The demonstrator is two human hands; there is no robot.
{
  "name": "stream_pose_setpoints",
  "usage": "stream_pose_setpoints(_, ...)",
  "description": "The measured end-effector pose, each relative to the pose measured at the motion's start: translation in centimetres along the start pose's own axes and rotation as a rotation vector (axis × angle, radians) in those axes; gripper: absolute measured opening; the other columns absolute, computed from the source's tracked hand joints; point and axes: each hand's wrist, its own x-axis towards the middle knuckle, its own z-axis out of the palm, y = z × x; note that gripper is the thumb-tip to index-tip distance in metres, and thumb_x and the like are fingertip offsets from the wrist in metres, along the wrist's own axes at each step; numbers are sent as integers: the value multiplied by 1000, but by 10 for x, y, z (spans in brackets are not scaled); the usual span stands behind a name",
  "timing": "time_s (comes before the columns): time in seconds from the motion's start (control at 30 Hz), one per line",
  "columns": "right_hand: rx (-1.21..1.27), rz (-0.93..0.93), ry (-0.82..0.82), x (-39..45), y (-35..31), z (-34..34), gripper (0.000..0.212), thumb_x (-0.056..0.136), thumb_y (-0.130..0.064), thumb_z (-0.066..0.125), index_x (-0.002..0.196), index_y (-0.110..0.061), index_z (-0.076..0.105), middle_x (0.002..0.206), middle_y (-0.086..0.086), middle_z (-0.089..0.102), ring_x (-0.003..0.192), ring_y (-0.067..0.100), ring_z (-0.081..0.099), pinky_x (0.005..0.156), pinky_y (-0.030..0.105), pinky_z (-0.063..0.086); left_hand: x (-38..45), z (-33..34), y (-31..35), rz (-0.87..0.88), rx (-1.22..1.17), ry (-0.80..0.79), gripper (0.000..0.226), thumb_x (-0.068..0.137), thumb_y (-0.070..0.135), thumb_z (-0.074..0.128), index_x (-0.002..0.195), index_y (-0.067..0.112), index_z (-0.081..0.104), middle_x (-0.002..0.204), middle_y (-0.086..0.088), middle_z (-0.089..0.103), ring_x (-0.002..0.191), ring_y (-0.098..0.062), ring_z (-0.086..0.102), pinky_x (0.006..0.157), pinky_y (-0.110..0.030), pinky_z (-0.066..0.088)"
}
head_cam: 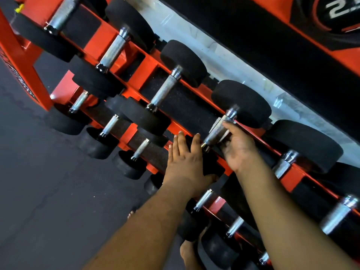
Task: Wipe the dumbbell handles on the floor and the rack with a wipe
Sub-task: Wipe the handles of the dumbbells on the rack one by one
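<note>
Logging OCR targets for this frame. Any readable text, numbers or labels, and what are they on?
"2": large white digit, seen upside down, on the black and red weight plate at top right; whatever follows it is cut off by the frame edge.
Lettering on the rack leg at left: too blurred and oblique to read.
Dumbbells: no weight markings visible.

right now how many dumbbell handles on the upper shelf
6 in a diagonal row: first, second, third, fourth in the right hand, fifth, sixth. More may be out of frame.
</note>
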Motion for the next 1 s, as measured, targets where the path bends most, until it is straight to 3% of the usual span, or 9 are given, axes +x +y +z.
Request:
stream_pose_setpoints(0.13,-23,132,-135,-6,1,13,28,97,-38,60,108,-13,68,100,7,69,95,19,67,96,38,53,-1,-2,1,-7,-1,3,126,79,61,77,159,26,-14,164,-20,-25,152,-32,-26,125,-46,-11)
stream_pose_setpoints(0.23,-126,78,-120,-6,10,-8,41,94,-40,65,122,-11,68,111,11,73,102,24,69,88,36,56,-1,-1,0,-5,-1,-3,126,79,60,77,159,26,-14,164,-19,-27,152,-32,-27,125,-46,-11)
stream_pose_setpoints(0.5,-338,85,-211,-17,13,-9,27,96,-30,67,114,-11,71,102,13,77,86,23,75,68,32,59,0,0,0,-4,-6,12,127,78,62,77,160,26,-13,165,-19,-25,153,-31,-26,126,-46,-10)
stream_pose_setpoints(0.6,-365,8,-170,-18,20,-20,19,97,-22,66,110,-9,71,97,10,78,87,23,74,71,28,58,0,1,0,-4,-19,19,127,77,61,78,160,26,-12,165,-19,-24,153,-31,-25,126,-46,-10)
stream_pose_setpoints(0.7,-478,-184,44,-17,27,-36,9,98,-14,63,93,-13,70,79,-5,77,79,10,72,71,20,54,0,1,-1,-5,-19,16,128,77,61,78,160,26,-13,165,-19,-25,153,-31,-26,125,-45,-11)
stream_pose_setpoints(0.8,-643,-486,165,-18,17,-46,22,94,-35,64,102,-15,69,95,3,75,92,20,72,85,40,59,-1,2,-2,3,-15,26,127,78,60,78,159,27,-14,165,-18,-25,152,-31,-26,125,-45,-11)
stream_pose_setpoints(0.87,-845,-859,200,-20,3,-40,23,97,-28,62,110,-11,69,106,8,72,96,21,68,84,23,55,0,3,-2,4,-16,34,127,77,59,79,159,28,-13,165,-18,-23,153,-31,-25,126,-46,-10)
stream_pose_setpoints(0.93,-1060,-1276,102,-14,-7,-28,25,97,-8,58,119,-1,68,121,11,68,111,18,63,96,16,48,1,3,-1,-2,-17,45,129,75,60,79,159,27,-12,166,-18,-21,154,-32,-23,126,-46,-8)
stream_pose_setpoints(1.0,-1397,-1473,-137,1,-5,-25,35,93,2,58,128,-2,64,134,12,64,128,24,58,111,38,44,1,3,-1,-5,-22,42,130,74,60,80,160,26,-11,166,-17,-21,154,-31,-22,126,-46,-8)
